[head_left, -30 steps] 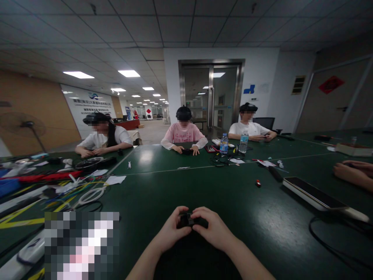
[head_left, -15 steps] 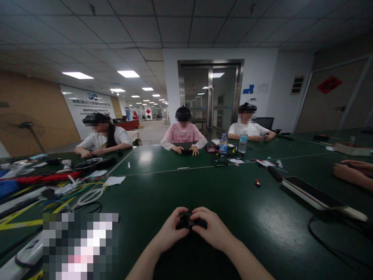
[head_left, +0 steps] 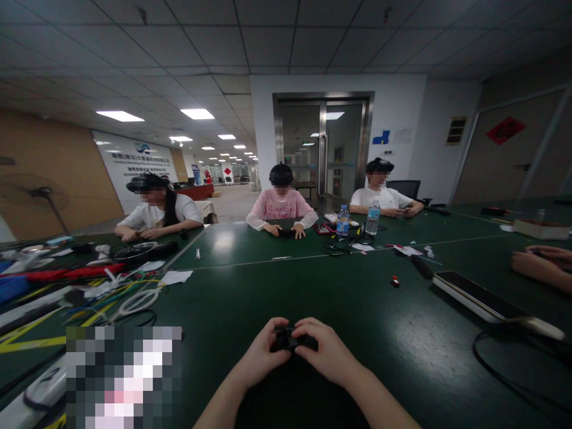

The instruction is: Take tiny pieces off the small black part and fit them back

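Left fingers (head_left: 280, 357), right fingers (head_left: 309, 329) grip black part (head_left: 285, 339).

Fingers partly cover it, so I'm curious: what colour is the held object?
The held object is black; the head view shows it best.

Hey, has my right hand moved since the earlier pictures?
No: judged against the small red object on the green table, your right hand, holding the black piece, shows no clear shift.

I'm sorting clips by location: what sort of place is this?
Probably an office with a shared worktable: a green table with cables, a printed wall sign and glass doors.
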The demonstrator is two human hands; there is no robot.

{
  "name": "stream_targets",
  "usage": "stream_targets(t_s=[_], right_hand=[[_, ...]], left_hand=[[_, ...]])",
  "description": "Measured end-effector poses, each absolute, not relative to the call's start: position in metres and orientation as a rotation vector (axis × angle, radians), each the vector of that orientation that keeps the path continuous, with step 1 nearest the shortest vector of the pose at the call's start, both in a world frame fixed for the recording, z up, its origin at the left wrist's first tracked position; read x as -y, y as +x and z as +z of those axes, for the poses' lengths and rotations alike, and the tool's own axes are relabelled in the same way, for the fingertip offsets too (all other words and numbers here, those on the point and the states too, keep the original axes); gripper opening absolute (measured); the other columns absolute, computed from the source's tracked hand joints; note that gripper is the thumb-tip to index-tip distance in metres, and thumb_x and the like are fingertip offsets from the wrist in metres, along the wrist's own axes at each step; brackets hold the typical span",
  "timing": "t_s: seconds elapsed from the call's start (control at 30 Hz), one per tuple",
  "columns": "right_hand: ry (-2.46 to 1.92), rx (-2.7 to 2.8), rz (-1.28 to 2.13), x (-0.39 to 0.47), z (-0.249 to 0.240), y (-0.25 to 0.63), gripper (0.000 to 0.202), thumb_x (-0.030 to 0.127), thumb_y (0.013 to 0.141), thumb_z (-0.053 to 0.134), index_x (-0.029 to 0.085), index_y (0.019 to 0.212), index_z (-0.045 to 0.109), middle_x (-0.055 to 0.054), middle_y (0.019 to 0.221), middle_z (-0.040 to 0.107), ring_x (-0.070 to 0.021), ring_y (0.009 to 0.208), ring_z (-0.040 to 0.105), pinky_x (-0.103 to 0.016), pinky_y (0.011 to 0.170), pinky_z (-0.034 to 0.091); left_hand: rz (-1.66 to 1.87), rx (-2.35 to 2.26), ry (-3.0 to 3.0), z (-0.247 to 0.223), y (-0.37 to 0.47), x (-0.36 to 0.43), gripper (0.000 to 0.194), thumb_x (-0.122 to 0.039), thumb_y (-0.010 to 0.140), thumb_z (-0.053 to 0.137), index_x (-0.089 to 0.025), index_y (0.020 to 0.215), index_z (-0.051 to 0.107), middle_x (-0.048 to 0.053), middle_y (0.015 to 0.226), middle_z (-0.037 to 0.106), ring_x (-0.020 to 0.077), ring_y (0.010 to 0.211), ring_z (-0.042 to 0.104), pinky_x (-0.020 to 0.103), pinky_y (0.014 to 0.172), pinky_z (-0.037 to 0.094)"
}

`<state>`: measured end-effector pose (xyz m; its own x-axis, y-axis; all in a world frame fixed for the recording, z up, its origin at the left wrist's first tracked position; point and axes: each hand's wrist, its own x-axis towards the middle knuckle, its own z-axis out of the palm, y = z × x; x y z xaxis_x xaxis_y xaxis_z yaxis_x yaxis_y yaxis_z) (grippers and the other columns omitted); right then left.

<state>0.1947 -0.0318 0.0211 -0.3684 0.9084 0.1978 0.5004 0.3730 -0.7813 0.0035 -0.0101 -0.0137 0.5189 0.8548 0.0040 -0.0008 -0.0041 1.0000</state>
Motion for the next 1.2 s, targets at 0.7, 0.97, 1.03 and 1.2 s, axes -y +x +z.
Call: stream_targets(t_s=[0.7,0.97,1.03,1.2], right_hand=[[-1.194,2.021,0.806,0.0311,0.0197,0.1953,0.024,0.017,0.073,0.062,0.026,0.095,0.064,-0.001,0.111,0.058,-0.0201,0.105,0.055,-0.036,0.093,0.041],[-1.181,2.027,0.801,0.03,0.0187,0.1957,0.025,0.018,0.074,0.06,0.026,0.098,0.063,-0.002,0.111,0.057,-0.0205,0.104,0.055,-0.035,0.092,0.042],[-1.177,2.027,0.797,0.0311,0.0203,0.1952,0.025,0.018,0.074,0.06,0.026,0.098,0.063,-0.001,0.11,0.058,-0.02,0.104,0.055,-0.035,0.092,0.042],[-1.18,2.03,0.81,0.0339,0.0241,0.194,0.023,0.022,0.075,0.062,0.027,0.097,0.063,-0.001,0.11,0.058,-0.02,0.103,0.055,-0.035,0.092,0.042]], left_hand=[[0.807,-0.795,1.417,-0.0144,0.0044,0.0083,0.052,-0.002,0.065,0.052,-0.021,0.112,0.04,0.001,0.091,0.057,0.0138,0.08,0.054,0.024,0.066,0.035],[0.817,-0.771,1.419,-0.014,0.0047,0.008,0.045,-0.003,0.066,0.051,-0.019,0.107,0.041,0.001,0.087,0.056,0.0123,0.074,0.053,0.024,0.062,0.034],[0.815,-0.774,1.418,-0.0135,0.0044,0.0084,0.045,-0.004,0.066,0.051,-0.019,0.107,0.042,0.001,0.087,0.056,0.0127,0.075,0.053,0.024,0.062,0.034],[0.822,-0.763,1.413,-0.0126,0.0036,0.0091,0.044,-0.004,0.067,0.051,-0.02,0.107,0.042,0.001,0.09,0.057,0.0143,0.08,0.055,0.024,0.065,0.036]])
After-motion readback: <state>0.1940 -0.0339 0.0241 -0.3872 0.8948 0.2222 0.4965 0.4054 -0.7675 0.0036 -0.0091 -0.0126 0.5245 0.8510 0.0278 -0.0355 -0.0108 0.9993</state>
